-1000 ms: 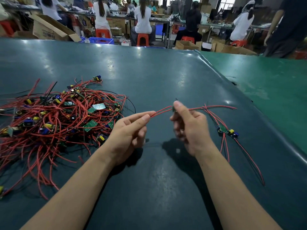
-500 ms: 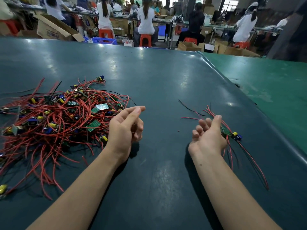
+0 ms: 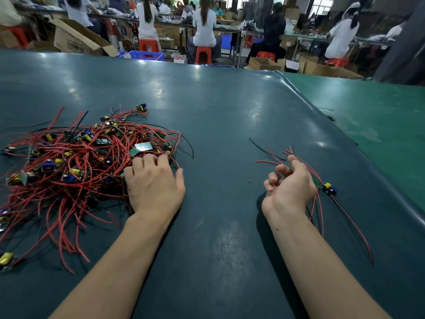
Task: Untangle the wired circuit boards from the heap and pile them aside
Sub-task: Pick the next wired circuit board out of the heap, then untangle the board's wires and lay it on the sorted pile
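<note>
A tangled heap (image 3: 76, 166) of small green circuit boards with red and black wires lies at the left of the dark green table (image 3: 218, 125). My left hand (image 3: 154, 183) rests palm down on the heap's right edge, fingers spread over the wires. At the right lies a small pile of freed boards (image 3: 327, 188) with long red wires trailing toward me. My right hand (image 3: 289, 185) hovers just left of that pile, palm up, fingers loosely curled and holding nothing.
The table's right edge (image 3: 358, 157) runs diagonally, with a lighter green table (image 3: 379, 116) beyond it. Behind the far edge, several people sit on red stools at benches, among cardboard boxes (image 3: 76, 40) and a blue crate (image 3: 145, 55).
My right hand laid the freed board's wires onto the right pile and let go. My left hand moved left and came down onto the heap's edge.
</note>
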A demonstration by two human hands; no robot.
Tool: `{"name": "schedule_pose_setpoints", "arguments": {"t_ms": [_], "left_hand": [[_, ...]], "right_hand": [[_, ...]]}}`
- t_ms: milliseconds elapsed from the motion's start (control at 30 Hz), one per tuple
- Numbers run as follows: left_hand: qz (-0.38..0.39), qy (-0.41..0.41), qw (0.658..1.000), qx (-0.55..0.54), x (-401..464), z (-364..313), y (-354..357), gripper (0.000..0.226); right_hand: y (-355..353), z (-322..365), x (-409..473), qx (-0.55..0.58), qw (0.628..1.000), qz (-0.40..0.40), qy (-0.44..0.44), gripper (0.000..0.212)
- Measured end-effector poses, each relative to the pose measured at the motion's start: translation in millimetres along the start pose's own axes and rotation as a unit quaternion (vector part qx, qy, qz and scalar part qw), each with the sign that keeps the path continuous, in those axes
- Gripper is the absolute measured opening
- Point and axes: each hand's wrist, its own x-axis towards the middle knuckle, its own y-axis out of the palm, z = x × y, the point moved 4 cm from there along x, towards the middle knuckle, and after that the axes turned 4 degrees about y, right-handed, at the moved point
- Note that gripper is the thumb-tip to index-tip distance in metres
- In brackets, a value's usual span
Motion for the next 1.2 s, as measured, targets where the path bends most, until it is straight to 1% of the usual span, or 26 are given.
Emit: {"name": "schedule_pose_setpoints", "arguments": {"t_ms": [100, 167, 267, 333, 400, 433, 467, 500, 533, 567, 600, 633, 667, 767, 833, 867, 900, 933, 967, 1000, 1033, 1067, 1100, 1133, 1167, 1200], "left_hand": [[0.003, -0.003, 1.0, 0.024, 2, 2, 3, 0.043], [-0.011, -0.025, 1.0, 0.014, 4, 2, 2, 0.043], [-0.026, -0.037, 0.999, -0.005, 4, 1, -1, 0.036], [-0.064, -0.035, 0.997, -0.035, 4, 1, -4, 0.031], [-0.146, -0.022, 0.985, -0.09, 2, -1, -13, 0.026], [-0.196, 0.001, 0.974, -0.11, 1, -3, -19, 0.023], [-0.242, 0.036, 0.961, -0.126, -1, -7, -26, 0.021], [-0.278, 0.082, 0.946, -0.143, -4, -12, -30, 0.019], [-0.297, 0.13, 0.932, -0.16, -7, -17, -34, 0.018], [-0.3, 0.178, 0.921, -0.172, -9, -23, -35, 0.018], [-0.292, 0.22, 0.914, -0.177, -12, -28, -36, 0.019], [-0.278, 0.25, 0.911, -0.174, -14, -33, -36, 0.02], [-0.267, 0.269, 0.91, -0.166, -16, -37, -36, 0.02], [-0.283, 0.267, 0.904, -0.175, -19, -40, -38, 0.018], [-0.32, 0.281, 0.878, -0.216, -24, -41, -44, 0.012], [-0.327, 0.306, 0.862, -0.236, -28, -43, -45, 0.016], [-0.308, 0.337, 0.851, -0.259, -31, -46, -44, 0.025], [-0.258, 0.352, 0.851, -0.292, -32, -49, -39, 0.032], [-0.19, 0.336, 0.863, -0.325, -30, -51, -33, 0.035], [-0.112, 0.287, 0.883, -0.355, -25, -51, -25, 0.036], [-0.043, 0.221, 0.896, -0.383, -22, -50, -18, 0.039], [0.0, 0.164, 0.894, -0.417, -20, -48, -13, 0.043], [0.018, 0.123, 0.876, -0.467, -18, -45, -10, 0.043], [0.02, 0.102, 0.851, -0.515, -17, -44, -10, 0.037], [0.013, 0.098, 0.83, -0.548, -16, -43, -11, 0.027], [0.005, 0.101, 0.82, -0.563, -16, -43, -12, 0.017]], "right_hand": [[1, -3, 0, -0.007, 1.0, 0.014, 0.007, 0.012], [1, -3, 0, -0.007, 1.0, 0.017, 0.0, 0.013], [2, -4, 0, -0.013, 1.0, 0.027, 0.002, 0.013], [4, -5, 0, -0.022, 0.999, 0.042, 0.009, 0.012], [8, -7, -2, -0.057, 0.995, 0.079, 0.022, 0.01], [13, -8, -5, -0.094, 0.988, 0.119, 0.034, 0.009], [17, -11, -9, -0.143, 0.973, 0.175, 0.052, 0.008], [22, -16, -17, -0.193, 0.948, 0.243, 0.077, 0.009], [26, -22, -25, -0.231, 0.915, 0.312, 0.108, 0.018], [29, -27, -34, -0.247, 0.884, 0.371, 0.138, 0.029], [31, -31, -40, -0.244, 0.864, 0.412, 0.154, 0.035], [33, -31, -43, -0.229, 0.859, 0.432, 0.154, 0.034], [33, -30, -43, -0.212, 0.863, 0.436, 0.139, 0.029], [32, -21, -36, -0.193, 0.89, 0.406, 0.073, 0.013], [31, -18, -32, -0.174, 0.901, 0.394, 0.055, 0.014], [32, -17, -32, -0.158, 0.906, 0.39, 0.053, 0.014], [32, -16, -31, -0.142, 0.91, 0.386, 0.054, 0.014], [33, -15, -31, -0.129, 0.912, 0.384, 0.059, 0.014], [33, -14, -32, -0.122, 0.912, 0.386, 0.067, 0.014], [33, -15, -33, -0.122, 0.908, 0.392, 0.077, 0.015], [33, -16, -34, -0.127, 0.904, 0.4, 0.088, 0.015], [33, -18, -35, -0.138, 0.898, 0.406, 0.097, 0.016], [33, -20, -35, -0.152, 0.894, 0.409, 0.099, 0.018], [33, -22, -35, -0.17, 0.893, 0.407, 0.092, 0.021], [33, -24, -33, -0.187, 0.894, 0.4, 0.075, 0.024], [32, -26, -32, -0.203, 0.897, 0.39, 0.051, 0.024]]}}
